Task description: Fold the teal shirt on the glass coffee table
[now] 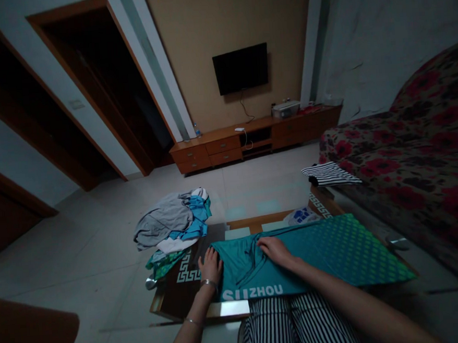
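A teal garment point(329, 253) with a dotted pattern, a drawstring and the white letters "SUZHOU" lies spread flat on a glass-topped coffee table point(182, 289). My left hand point(211, 264) rests palm down on the garment's left edge, fingers apart, a bracelet on the wrist. Near the drawstring at the garment's middle, my right hand point(274, 250) presses flat on the fabric. Neither hand grips anything.
A heap of grey, blue and green clothes point(173, 222) lies on the table's left end. A folded striped garment point(329, 174) sits at the far right corner, beside a floral sofa point(416, 153). A TV stand point(250, 138) is across the tiled floor. My striped trousers point(298, 326) show below.
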Tool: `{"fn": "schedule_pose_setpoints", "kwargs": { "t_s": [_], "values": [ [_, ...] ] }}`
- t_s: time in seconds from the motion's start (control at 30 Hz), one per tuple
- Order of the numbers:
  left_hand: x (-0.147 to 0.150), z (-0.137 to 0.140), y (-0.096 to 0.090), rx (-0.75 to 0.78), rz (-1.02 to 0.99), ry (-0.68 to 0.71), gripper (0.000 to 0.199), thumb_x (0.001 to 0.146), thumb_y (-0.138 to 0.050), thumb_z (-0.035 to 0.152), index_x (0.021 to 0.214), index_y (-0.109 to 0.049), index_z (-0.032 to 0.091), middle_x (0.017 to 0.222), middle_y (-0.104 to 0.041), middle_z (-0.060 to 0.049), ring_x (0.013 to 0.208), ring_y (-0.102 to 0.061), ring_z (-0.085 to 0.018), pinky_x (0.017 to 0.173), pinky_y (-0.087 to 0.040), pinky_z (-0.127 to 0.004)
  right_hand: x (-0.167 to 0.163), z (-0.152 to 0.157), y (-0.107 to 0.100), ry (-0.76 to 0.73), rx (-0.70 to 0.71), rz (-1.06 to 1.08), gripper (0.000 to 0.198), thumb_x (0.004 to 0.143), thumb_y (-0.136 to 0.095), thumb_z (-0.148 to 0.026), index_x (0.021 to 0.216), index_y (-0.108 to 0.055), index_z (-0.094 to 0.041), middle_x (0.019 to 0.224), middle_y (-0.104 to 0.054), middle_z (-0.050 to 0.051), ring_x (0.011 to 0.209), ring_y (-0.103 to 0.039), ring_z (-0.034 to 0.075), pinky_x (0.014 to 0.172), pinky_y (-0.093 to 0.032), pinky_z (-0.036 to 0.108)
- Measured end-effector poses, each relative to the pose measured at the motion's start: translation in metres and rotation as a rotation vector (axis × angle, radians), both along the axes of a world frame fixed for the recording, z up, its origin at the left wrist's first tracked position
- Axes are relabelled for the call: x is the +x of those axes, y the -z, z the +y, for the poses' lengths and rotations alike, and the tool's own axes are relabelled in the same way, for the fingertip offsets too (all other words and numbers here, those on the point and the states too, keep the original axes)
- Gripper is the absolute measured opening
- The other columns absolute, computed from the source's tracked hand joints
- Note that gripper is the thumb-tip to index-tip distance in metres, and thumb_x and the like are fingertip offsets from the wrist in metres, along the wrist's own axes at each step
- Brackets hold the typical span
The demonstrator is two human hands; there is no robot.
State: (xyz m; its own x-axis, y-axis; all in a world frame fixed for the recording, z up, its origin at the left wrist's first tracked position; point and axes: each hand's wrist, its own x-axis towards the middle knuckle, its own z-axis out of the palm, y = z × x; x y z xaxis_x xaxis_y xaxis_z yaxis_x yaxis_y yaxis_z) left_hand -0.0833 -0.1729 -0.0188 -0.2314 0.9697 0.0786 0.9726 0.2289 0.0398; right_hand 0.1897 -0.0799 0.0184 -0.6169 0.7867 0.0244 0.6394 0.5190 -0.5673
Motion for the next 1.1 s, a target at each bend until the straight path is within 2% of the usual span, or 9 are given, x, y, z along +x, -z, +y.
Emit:
{"fn": "schedule_pose_setpoints", "kwargs": {
  "t_s": [0.07, 0.13, 0.27, 0.37, 0.63, 0.73, 0.87, 0.97, 1.1],
  "values": [
    [0.002, 0.0, 0.0, 0.098, -0.011, -0.044, 0.039, 0.086, -0.038, 0.016, 0.12, -0.057, 0.016, 0.138, -0.05, -0.012, 0.133, -0.037, -0.024, 0.109, -0.023, -0.053, -0.005, 0.018, 0.001, 0.059, 0.008, -0.023, 0.031, 0.086, -0.043, -0.012, 0.106, -0.066, -0.019, 0.106, -0.065, 0.007, 0.101, -0.055, 0.018, 0.086, -0.037, 0.026],
    [0.006, 0.001, 0.001, 0.198, -0.033, -0.05, 0.04, 0.081, -0.041, 0.009, 0.116, -0.059, 0.016, 0.134, -0.053, -0.012, 0.13, -0.04, -0.025, 0.107, -0.028, -0.05, -0.014, 0.029, 0.003, -0.005, 0.034, -0.032, 0.034, 0.083, -0.044, -0.007, 0.105, -0.067, -0.021, 0.108, -0.063, 0.007, 0.104, -0.052, 0.017, 0.088, -0.036, 0.026],
    [0.018, 0.001, 0.006, 0.274, -0.139, 0.172, 0.046, 0.073, -0.042, 0.001, 0.114, -0.059, 0.015, 0.132, -0.054, -0.011, 0.125, -0.045, -0.022, 0.105, -0.036, -0.041, -0.034, 0.035, 0.008, -0.25, 0.166, -0.081, 0.041, 0.081, -0.046, -0.005, 0.112, -0.064, -0.023, 0.113, -0.058, 0.008, 0.109, -0.044, 0.02, 0.088, -0.033, 0.031],
    [0.024, 0.001, 0.012, 0.242, -0.186, 0.29, 0.048, 0.073, -0.043, 0.0, 0.115, -0.059, 0.016, 0.132, -0.053, -0.011, 0.124, -0.047, -0.021, 0.105, -0.039, -0.039, -0.04, 0.038, 0.011, -0.308, 0.191, -0.165, 0.039, 0.082, -0.045, -0.007, 0.112, -0.064, -0.023, 0.108, -0.058, 0.009, 0.108, -0.043, 0.022, 0.088, -0.032, 0.034],
    [0.02, -0.009, 0.017, 0.149, -0.154, 0.244, 0.039, 0.08, -0.044, 0.005, 0.113, -0.061, 0.017, 0.131, -0.054, -0.012, 0.124, -0.047, -0.024, 0.1, -0.041, -0.043, 0.014, 0.034, 0.018, -0.36, 0.151, 0.01, 0.024, 0.08, -0.05, -0.009, 0.085, -0.071, -0.02, 0.104, -0.059, 0.007, 0.102, -0.046, 0.019, 0.087, -0.034, 0.031],
    [0.027, -0.01, 0.007, 0.152, -0.116, 0.189, 0.037, 0.079, -0.044, 0.005, 0.108, -0.063, 0.018, 0.135, -0.051, -0.012, 0.128, -0.043, -0.026, 0.101, -0.039, -0.047, 0.033, 0.029, 0.021, -0.3, -0.015, 0.168, 0.03, 0.075, -0.048, -0.003, 0.086, -0.071, -0.02, 0.107, -0.061, 0.007, 0.106, -0.048, 0.019, 0.093, -0.034, 0.031],
    [0.058, -0.002, -0.01, 0.14, -0.107, 0.225, 0.039, 0.077, -0.044, 0.001, 0.107, -0.062, 0.018, 0.141, -0.046, -0.011, 0.133, -0.037, -0.025, 0.104, -0.035, -0.047, 0.029, 0.036, 0.023, 0.124, -0.415, 0.371, 0.03, 0.071, -0.048, -0.001, 0.083, -0.07, -0.017, 0.096, -0.066, 0.006, 0.101, -0.056, 0.018, 0.093, -0.038, 0.029],
    [0.09, 0.004, -0.016, 0.095, -0.155, 0.337, 0.037, 0.083, -0.044, 0.007, 0.113, -0.06, 0.019, 0.144, -0.042, -0.009, 0.135, -0.034, -0.023, 0.107, -0.032, -0.047, 0.008, 0.045, 0.025, 0.284, -0.561, 0.395, 0.029, 0.072, -0.044, -0.001, 0.087, -0.065, -0.014, 0.078, -0.066, 0.005, 0.073, -0.062, 0.015, 0.073, -0.047, 0.027],
    [0.122, 0.004, -0.01, 0.008, -0.21, 0.408, 0.039, 0.086, -0.049, 0.021, 0.125, -0.053, 0.023, 0.15, -0.034, -0.008, 0.139, -0.027, -0.025, 0.108, -0.029, -0.052, -0.019, 0.053, 0.027, 0.397, -0.759, 0.464, 0.023, 0.072, -0.046, -0.002, 0.089, -0.057, -0.013, 0.064, -0.062, 0.001, 0.051, -0.06, 0.012, 0.049, -0.043, 0.02]
  ]
}}
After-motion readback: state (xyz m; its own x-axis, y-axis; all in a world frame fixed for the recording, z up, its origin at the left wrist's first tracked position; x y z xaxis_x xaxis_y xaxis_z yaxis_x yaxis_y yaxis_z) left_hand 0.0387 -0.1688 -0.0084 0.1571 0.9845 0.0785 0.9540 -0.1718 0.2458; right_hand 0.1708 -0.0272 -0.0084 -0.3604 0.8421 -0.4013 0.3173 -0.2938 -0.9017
